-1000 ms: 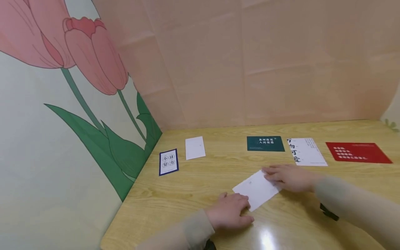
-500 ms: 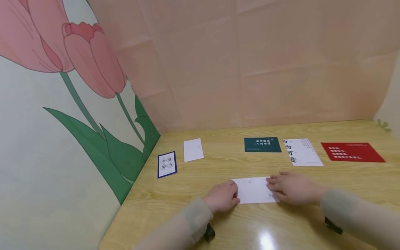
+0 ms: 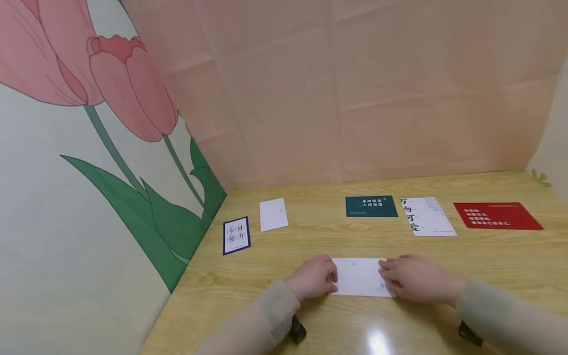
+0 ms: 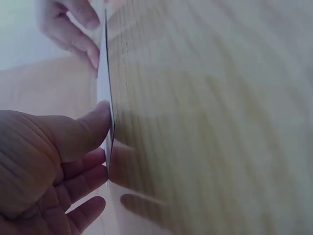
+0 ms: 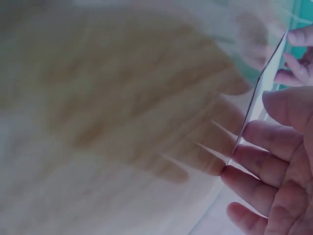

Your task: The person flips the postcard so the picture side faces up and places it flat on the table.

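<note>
A plain white card (image 3: 358, 278) lies crosswise on the wooden table in the head view, with small faint marks at its top middle and lower right. My left hand (image 3: 312, 277) touches its left end; in the left wrist view the thumb (image 4: 93, 128) and fingertips (image 4: 100, 174) meet the card. On the right end rest the fingers of my right hand (image 3: 419, 279). Seen edge-on in the right wrist view, the card (image 5: 254, 100) has a slight bend, and the fingers (image 5: 259, 164) reach it fairly straight. The hands cover both short ends.
Farther back lie a blue-bordered card (image 3: 236, 235), a white card (image 3: 273, 215), a dark green card (image 3: 371, 206), a white card with black lettering (image 3: 428, 217) and a red card (image 3: 498, 216). Behind the wooden table (image 3: 230, 315) hangs a pinkish cloth (image 3: 284, 98); a tulip-patterned sheet (image 3: 66, 236) stands left.
The white card has turned from slanting to lying straight across and come slightly nearer. My left hand has shifted from its lower corner to its left end; the right hand stays on the right end.
</note>
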A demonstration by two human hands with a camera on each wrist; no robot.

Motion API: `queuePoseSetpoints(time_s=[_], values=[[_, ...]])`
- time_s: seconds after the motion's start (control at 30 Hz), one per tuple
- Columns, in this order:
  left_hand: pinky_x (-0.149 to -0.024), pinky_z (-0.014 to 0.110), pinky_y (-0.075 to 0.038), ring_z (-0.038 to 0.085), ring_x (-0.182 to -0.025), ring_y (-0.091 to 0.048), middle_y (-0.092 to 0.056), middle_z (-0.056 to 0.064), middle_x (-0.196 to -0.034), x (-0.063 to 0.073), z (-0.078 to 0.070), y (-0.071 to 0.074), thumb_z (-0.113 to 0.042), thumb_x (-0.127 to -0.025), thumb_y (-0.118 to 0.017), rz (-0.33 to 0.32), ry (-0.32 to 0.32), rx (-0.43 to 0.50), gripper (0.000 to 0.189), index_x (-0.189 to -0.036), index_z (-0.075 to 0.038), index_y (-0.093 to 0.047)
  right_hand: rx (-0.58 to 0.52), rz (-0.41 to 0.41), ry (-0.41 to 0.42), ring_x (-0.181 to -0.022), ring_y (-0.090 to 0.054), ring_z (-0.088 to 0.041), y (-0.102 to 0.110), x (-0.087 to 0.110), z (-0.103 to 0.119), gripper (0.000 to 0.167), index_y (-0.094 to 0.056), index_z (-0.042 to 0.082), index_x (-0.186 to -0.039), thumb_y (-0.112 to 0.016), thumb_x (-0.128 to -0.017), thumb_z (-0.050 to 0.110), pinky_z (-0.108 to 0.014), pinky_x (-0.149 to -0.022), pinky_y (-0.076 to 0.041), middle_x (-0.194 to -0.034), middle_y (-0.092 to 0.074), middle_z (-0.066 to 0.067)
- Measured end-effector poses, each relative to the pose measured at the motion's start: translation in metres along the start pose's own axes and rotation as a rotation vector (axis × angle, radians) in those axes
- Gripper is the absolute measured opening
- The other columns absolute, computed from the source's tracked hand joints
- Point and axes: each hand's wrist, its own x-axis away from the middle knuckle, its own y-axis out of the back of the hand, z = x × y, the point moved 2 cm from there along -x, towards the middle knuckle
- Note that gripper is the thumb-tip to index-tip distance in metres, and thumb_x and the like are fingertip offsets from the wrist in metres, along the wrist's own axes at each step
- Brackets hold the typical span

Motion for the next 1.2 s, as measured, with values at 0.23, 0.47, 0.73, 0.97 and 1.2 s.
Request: queuePoseSetpoints(time_s=[0.23,0.47,0.73,0.97,1.2], values=[[-0.070,0.018,-0.042,0.003,-0.076,-0.047,-0.051,-0.015,-0.085,0.010,-0.005,0.002,-0.028,-0.083,-0.076,0.011,-0.036,0.003,0.013,-0.082,-0.025,-0.063,-0.084,0.008,0.022,-0.115,-0.060,-0.024,0.002,0.004,0.004,0.023,-0.072,0.021,-0.111,-0.069,-0.089,0.028,-0.050,-0.095,-0.046,-0.121,-0.066,0.001],[-0.071,0.017,-0.042,0.002,-0.076,-0.047,-0.052,-0.015,-0.085,0.011,-0.005,0.001,-0.020,-0.084,-0.076,-0.013,-0.057,0.031,0.011,-0.084,-0.024,-0.065,-0.264,0.012,-0.076,-0.103,-0.063,-0.023,0.000,0.002,0.002,0.008,-0.070,0.029,-0.087,-0.074,-0.084,0.022,-0.051,-0.091,-0.048,-0.111,-0.068,0.001],[-0.083,0.020,-0.044,0.004,-0.088,-0.050,-0.057,-0.013,-0.096,-0.003,-0.001,0.005,-0.020,-0.078,-0.081,-0.018,0.019,0.023,0.021,-0.094,-0.024,-0.069,-0.361,-0.011,-0.247,-0.076,-0.050,-0.015,0.003,-0.016,0.003,0.025,-0.070,0.020,-0.094,-0.082,-0.074,0.015,-0.033,-0.070,-0.046,-0.085,-0.056,0.006],[-0.096,0.035,-0.039,0.012,-0.102,-0.047,-0.054,-0.008,-0.110,-0.013,0.001,0.009,-0.033,-0.068,-0.088,0.011,0.189,-0.014,0.050,-0.110,-0.026,-0.062,-0.300,0.026,-0.245,-0.080,-0.050,-0.019,0.007,-0.028,-0.003,0.044,-0.064,0.012,-0.101,-0.087,-0.065,0.018,-0.040,-0.074,-0.048,-0.092,-0.055,-0.001],[-0.087,0.038,-0.039,0.014,-0.091,-0.049,-0.055,-0.007,-0.097,-0.021,-0.007,0.014,-0.032,-0.062,-0.091,0.034,0.253,-0.070,0.052,-0.104,-0.023,-0.061,-0.300,0.116,-0.317,-0.078,-0.051,-0.022,0.009,-0.039,-0.006,0.046,-0.061,0.013,-0.098,-0.089,-0.063,0.022,-0.042,-0.075,-0.048,-0.086,-0.057,-0.001]])
